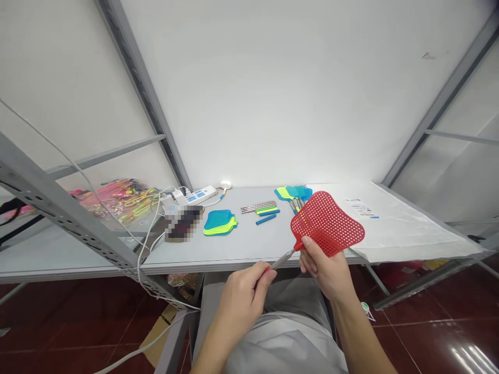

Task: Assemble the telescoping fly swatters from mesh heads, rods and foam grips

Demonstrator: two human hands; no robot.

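A red fly swatter [331,221] with a perforated head and a silver metal rod is held in front of the shelf edge. My right hand [325,267] grips the base of its head, thumb on top. Around the handle end of the rod, my left hand [247,291] is closed; the grip is mostly hidden in the fingers. Beyond them lie several metal rods [258,206], green grips [265,210] and a blue grip [265,219]. To the left rests a stack of blue and yellow-green swatter heads [219,223].
Several swatters with rods [294,193] lie at the back, beside a white plastic bag [409,223]. A power strip [200,196], cables and a blurred dark object [183,224] are at left. Bagged colourful items [117,200] sit past the grey metal post [93,228].
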